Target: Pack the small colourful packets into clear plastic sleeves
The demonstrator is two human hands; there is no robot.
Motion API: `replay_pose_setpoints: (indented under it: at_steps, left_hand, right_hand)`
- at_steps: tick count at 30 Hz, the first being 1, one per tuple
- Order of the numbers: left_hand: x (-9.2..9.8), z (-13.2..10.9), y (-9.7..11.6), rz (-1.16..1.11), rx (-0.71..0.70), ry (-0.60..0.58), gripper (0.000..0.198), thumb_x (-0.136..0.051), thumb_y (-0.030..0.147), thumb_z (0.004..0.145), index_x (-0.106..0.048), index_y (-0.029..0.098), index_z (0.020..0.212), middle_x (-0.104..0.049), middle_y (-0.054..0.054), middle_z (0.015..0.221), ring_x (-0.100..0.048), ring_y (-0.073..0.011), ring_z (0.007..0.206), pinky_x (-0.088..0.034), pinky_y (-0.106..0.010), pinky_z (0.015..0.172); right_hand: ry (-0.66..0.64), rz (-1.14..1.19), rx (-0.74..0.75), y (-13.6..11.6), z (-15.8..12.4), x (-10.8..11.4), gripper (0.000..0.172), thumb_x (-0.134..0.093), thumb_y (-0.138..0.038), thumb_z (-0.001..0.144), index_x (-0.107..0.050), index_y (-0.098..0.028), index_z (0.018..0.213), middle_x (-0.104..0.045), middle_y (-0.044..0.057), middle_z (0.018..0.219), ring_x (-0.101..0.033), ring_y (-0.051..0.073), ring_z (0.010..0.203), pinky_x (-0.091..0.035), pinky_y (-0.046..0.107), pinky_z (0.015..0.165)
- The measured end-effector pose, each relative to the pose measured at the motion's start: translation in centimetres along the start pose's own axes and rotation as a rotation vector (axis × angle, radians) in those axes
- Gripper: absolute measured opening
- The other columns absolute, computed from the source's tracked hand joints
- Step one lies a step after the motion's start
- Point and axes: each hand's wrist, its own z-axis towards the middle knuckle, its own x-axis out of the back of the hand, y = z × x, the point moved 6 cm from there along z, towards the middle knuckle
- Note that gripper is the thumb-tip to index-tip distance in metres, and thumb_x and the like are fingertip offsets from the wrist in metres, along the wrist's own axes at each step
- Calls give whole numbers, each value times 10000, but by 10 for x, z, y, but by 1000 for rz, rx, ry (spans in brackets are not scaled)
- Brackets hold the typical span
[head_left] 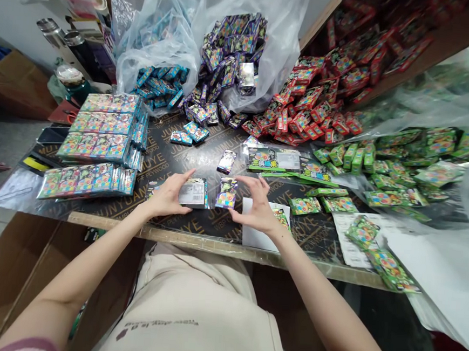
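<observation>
purple box (pixel 226 192) sits between half-curled hands (pixel 257 205), grip unclear, white-faced box (pixel 227 161) just beyond, red boxes (pixel 301 120) heaped behind.

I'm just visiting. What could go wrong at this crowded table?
The loose heap of small red boxes might slide toward the small purple rectangular box at the right hand. The stacked shiny multicoloured packs could topple if bumped. The shiny green rectangular pack near the front edge of the black lettered tabletop might get knocked off.
</observation>
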Motion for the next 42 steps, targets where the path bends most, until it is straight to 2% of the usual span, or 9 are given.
replay_pose_setpoints:
  at_steps: [6,11,19,25,29,32,34,39,42]
  left_hand:
    - [-3,-2,-2,-17,21,52,1072,-784,293,634,-156,232,1501,-511,-104,1275,-510,-278,1145,-405,-436,1014]
    - [-4,0,12,49,-39,43,1074,-778,251,634,-148,250,1503,-495,-105,1327,-495,-284,1158,-399,-442,1013]
    - [2,-3,18,82,-92,72,1007,-754,265,669,-178,248,1494,-489,-108,1354,-498,-279,1134,-407,-446,996]
    - [-3,-6,17,-3,-70,109,1048,-782,274,639,-172,250,1490,-516,-103,1293,-519,-270,1118,-424,-435,985]
    - [-3,-7,13,26,-30,130,1032,-779,306,649,-179,241,1487,-514,-104,1278,-513,-275,1125,-422,-435,983]
    - [-4,-6,12,97,-10,104,1033,-776,299,639,-187,232,1485,-522,-106,1260,-513,-283,1113,-418,-436,978]
    - [-6,-4,11,140,15,93,1065,-782,297,625,-166,228,1491,-528,-109,1246,-514,-289,1095,-422,-437,961]
    - [-9,-3,8,227,66,81,1127,-780,270,612,-99,233,1508,-538,-114,1226,-511,-307,1080,-422,-446,928]
    - [-9,-2,11,209,35,85,1151,-776,267,614,-60,227,1515,-545,-115,1217,-512,-305,1073,-419,-445,932]
  right_hand:
    - [-59,-90,-38,11,0,-22,706,-670,-487,779,-416,-232,1386,-473,157,1421,-416,347,1305,-259,521,1032]
    - [-32,-67,282,-34,4,-31,125,-601,-333,890,-681,-237,888,-698,48,971,-586,219,1031,-329,407,937]
    - [-11,-113,413,-51,0,-25,97,-567,-202,906,-661,-205,881,-723,-2,802,-607,183,946,-260,432,982]
    - [15,-18,303,-53,-6,-28,175,-527,-213,925,-665,-235,819,-721,-20,793,-597,173,930,-248,429,984]
    - [8,-87,83,-16,0,-20,200,-546,-313,892,-666,-253,1041,-669,67,1143,-535,240,1133,-276,440,987]
    - [-65,-192,-68,22,4,-22,640,-670,-457,732,-517,-219,1306,-525,158,1349,-434,354,1265,-257,523,1019]
    - [-111,-168,-89,35,6,-28,738,-684,-424,688,-455,-204,1354,-569,161,1286,-491,360,1207,-265,552,1024]
    - [37,-54,3,9,5,-18,663,-657,-343,746,-432,-204,1354,-568,148,1269,-512,330,1174,-387,493,984]
    - [-94,-90,73,-17,4,-21,631,-655,-285,765,-445,-187,1352,-553,170,1286,-497,344,1171,-400,509,961]
